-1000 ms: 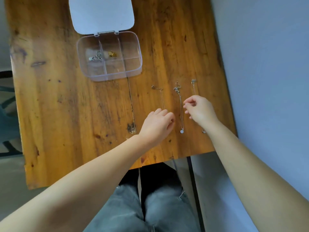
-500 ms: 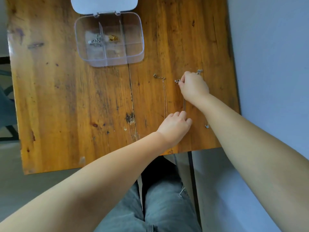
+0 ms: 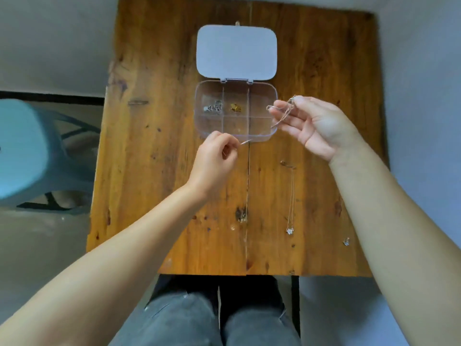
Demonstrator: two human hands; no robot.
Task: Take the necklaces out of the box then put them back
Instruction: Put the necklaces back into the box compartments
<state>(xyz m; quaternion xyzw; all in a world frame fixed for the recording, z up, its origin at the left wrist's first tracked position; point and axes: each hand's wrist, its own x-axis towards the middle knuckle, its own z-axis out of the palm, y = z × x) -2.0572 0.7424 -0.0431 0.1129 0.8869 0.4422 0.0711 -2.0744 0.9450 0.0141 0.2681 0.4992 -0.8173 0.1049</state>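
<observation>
Right hand (image 3: 315,126) palm-up beside the right wall of the clear box (image 3: 235,109), fingertips pinching one end of a thin necklace (image 3: 283,116). Left hand (image 3: 214,162) just below the box's near edge, thumb and forefinger closed on the chain's other end. Lid (image 3: 237,51) open flat; second necklace (image 3: 290,198) flat on the wooden table (image 3: 154,146), well apart from the box.

Soft, even daylight over my worktop (image 3: 162,121), mild sheen on the wood near its far left corner, faint shadows, slight motion blur on my fingers (image 3: 283,106), wide-angle stretch bending my forearms at the frame edges
</observation>
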